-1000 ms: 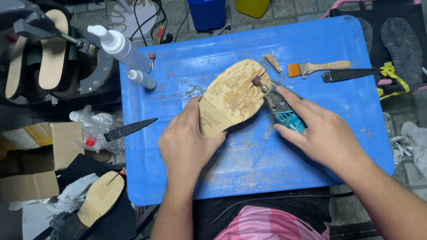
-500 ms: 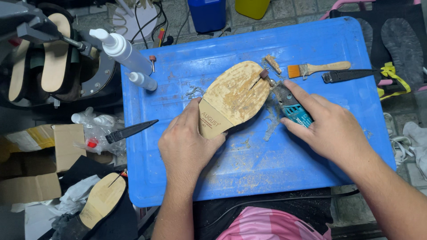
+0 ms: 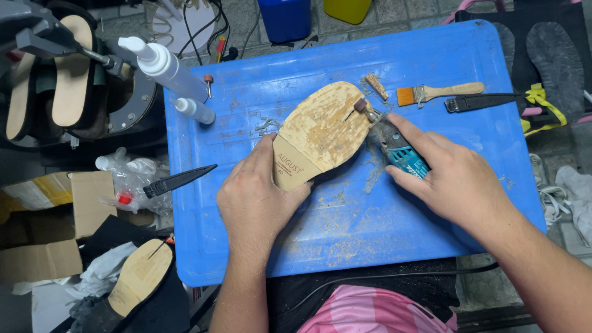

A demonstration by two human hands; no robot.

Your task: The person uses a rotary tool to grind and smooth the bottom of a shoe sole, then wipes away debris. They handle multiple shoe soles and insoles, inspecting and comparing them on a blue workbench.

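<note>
A tan shoe sole (image 3: 320, 132) lies on a blue plastic board (image 3: 345, 216), its surface roughened and dusty. My left hand (image 3: 256, 197) presses on the sole's heel end and holds it flat. My right hand (image 3: 459, 179) grips a small teal and grey rotary grinder (image 3: 394, 148). The grinder's bit touches the sole's upper right edge near the toe. Sanding dust lies around the sole on the board.
A wooden brush (image 3: 438, 92) and a black tool (image 3: 484, 102) lie at the board's top right. Two white squeeze bottles (image 3: 166, 65) stand at the top left. A black knife (image 3: 179, 180) overhangs the left edge. Shoes on lasts (image 3: 61, 74) and another sole (image 3: 139, 277) sit at left.
My right hand has carried the grinder up along the sole's right edge toward the toe. The left hand has stayed on the heel end.
</note>
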